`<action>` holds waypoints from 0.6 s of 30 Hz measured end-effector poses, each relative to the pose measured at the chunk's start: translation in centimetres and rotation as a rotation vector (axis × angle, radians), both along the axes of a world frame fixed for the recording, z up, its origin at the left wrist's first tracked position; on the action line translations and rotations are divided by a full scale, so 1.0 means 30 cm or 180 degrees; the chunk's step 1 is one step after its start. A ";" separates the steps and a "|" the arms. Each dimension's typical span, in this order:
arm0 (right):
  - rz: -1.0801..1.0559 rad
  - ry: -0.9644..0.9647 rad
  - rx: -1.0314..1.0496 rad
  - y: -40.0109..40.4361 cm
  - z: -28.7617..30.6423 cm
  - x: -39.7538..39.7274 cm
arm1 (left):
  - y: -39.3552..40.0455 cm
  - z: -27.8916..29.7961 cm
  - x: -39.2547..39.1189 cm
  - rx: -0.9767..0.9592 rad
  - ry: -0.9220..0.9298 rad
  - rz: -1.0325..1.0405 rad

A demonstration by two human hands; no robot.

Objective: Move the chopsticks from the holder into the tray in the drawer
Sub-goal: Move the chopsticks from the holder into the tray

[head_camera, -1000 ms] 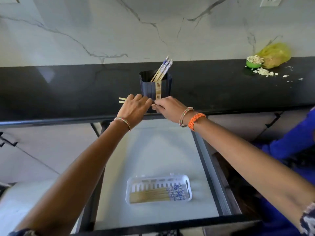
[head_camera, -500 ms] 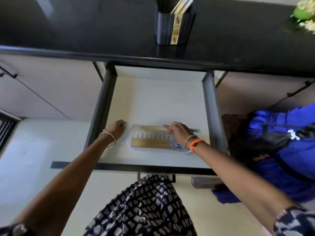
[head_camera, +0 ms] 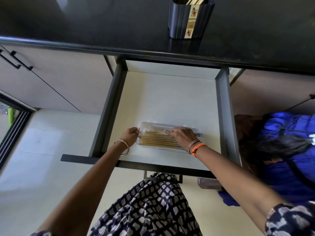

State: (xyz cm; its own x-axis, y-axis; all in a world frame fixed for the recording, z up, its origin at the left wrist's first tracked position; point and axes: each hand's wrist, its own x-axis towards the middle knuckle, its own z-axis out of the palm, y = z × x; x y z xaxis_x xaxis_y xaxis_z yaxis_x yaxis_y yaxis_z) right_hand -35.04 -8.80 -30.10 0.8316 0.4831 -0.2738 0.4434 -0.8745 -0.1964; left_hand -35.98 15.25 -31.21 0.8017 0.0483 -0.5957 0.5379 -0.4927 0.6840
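A clear white tray (head_camera: pixel 154 124) lies in the open drawer (head_camera: pixel 109 106), holding several wooden chopsticks (head_camera: pixel 158 141) side by side. My left hand (head_camera: pixel 131 136) grips the tray's left end. My right hand (head_camera: pixel 182 135) lies over the tray's right half, fingers closed on a pair of chopsticks whose patterned ends (head_camera: pixel 198 134) stick out past my wrist. The dark holder (head_camera: pixel 180 19) stands on the black counter (head_camera: pixel 85 23) above the drawer. More chopsticks (head_camera: pixel 196 0) rise from it, cut off by the frame's top.
A person in blue (head_camera: pixel 281 150) crouches right of the drawer, close to its right wall (head_camera: pixel 226 116). Cabinet fronts with black handles (head_camera: pixel 15 61) are at the left. The drawer's front edge (head_camera: pixel 153 166) is near my patterned clothing (head_camera: pixel 148 206).
Both hands came down from the holder on the counter into the drawer. The right hand brought a pair of chopsticks onto the tray; the left hand took hold of the tray's left end.
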 end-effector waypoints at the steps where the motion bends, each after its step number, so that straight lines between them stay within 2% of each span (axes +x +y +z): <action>1: 0.0019 0.0012 -0.0041 0.000 -0.010 -0.001 | -0.001 0.002 -0.002 0.0019 0.0033 -0.0008; 5: 0.0289 -0.0204 -0.0167 0.004 -0.027 0.008 | -0.012 0.026 -0.008 -0.0147 0.0180 0.0169; 13: 0.0245 -0.0354 0.0559 -0.002 -0.039 0.017 | -0.018 0.029 -0.008 -0.0286 0.0265 0.0290; 18: 0.0168 -0.0257 0.0615 0.013 -0.034 0.014 | -0.015 0.029 -0.003 -0.0365 0.0391 0.0409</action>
State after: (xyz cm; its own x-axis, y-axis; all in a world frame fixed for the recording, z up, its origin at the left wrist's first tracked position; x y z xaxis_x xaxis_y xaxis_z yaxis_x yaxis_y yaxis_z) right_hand -34.60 -8.41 -31.12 0.8193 0.5636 -0.1053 0.5087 -0.7992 -0.3201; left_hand -36.08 14.80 -30.33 0.7144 0.0720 -0.6960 0.6741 -0.3374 0.6571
